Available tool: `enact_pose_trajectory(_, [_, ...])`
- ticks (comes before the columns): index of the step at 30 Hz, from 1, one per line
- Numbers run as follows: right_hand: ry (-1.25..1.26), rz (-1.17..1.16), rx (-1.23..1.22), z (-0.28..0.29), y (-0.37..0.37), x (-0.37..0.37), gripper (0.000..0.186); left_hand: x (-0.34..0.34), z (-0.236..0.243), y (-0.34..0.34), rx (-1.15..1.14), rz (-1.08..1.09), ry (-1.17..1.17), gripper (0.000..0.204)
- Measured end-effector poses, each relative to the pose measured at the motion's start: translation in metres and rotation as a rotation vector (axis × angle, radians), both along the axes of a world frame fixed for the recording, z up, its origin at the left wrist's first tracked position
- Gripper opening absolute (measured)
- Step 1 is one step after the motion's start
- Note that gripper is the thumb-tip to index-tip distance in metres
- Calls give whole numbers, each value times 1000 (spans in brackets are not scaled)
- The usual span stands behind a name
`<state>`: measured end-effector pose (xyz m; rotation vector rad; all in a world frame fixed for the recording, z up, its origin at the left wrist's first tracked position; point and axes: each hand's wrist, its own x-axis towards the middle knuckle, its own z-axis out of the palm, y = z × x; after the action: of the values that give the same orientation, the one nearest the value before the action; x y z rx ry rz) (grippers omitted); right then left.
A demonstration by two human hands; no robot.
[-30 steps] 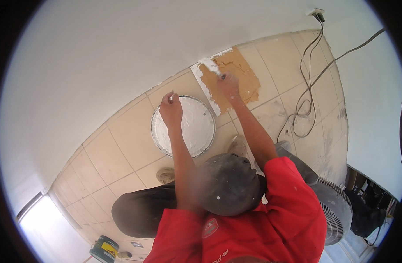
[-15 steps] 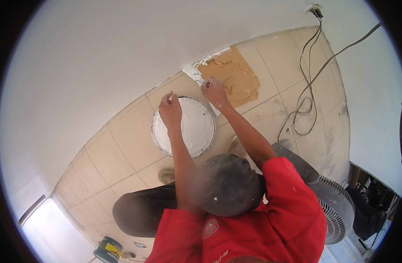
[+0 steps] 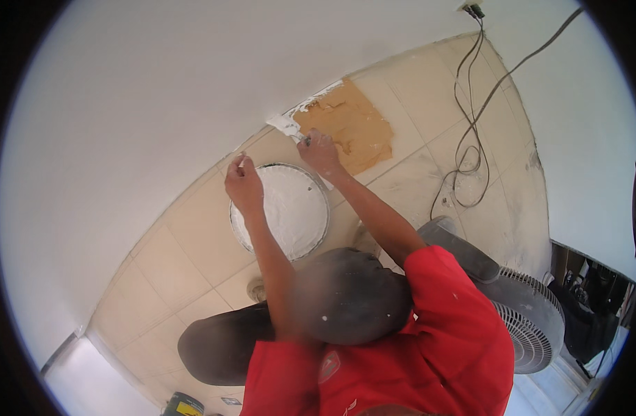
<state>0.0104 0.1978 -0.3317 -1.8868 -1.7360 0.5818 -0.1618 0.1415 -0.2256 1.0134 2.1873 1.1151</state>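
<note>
My right hand (image 3: 320,154) is closed around the handle of a putty knife (image 3: 300,136). White paste coats the area about its blade, by the foot of the wall and the edge of a sheet of brown paper (image 3: 363,125). My left hand (image 3: 245,187) is closed, with fingertips pinched near the wall base; something small and pale shows between them, too small to make out. Below and between my hands stands a round bucket (image 3: 231,220) filled with white paste (image 3: 290,215). My left wrist passes over its left rim.
A pale wall (image 3: 158,104) rises along the far side of the tiled floor (image 3: 172,256). Dark cables (image 3: 478,132) run loosely from a wall socket at the right. A grey fan (image 3: 526,326) lies beside my right side; a green bucket (image 3: 184,404) stands at the lower left.
My left hand has moved left, away from over the bucket and closer to the wall base. The right hand stays with the putty knife by the paper; the whole view has shifted slightly.
</note>
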Motion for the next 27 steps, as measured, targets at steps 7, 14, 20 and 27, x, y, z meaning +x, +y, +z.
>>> enact_pose_trajectory(7, [-265, -137, 306, 4, 46, 98, 28, -16, 18, -4, 75, 78, -38, 35])
enact_pose_trajectory(14, [-263, -257, 287, -20, 81, 165, 29, 2, 19, 4, 75, 67, -119, 35])
enact_pose_trajectory(20, [-241, -27, 284, -30, 35, 86, 26, 7, 18, 8, 67, 27, -78, 35])
enact_pose_trajectory(27, [-262, -299, 294, -26, 64, 133, 25, 6, 30, 8, 28, 30, -42, 35])
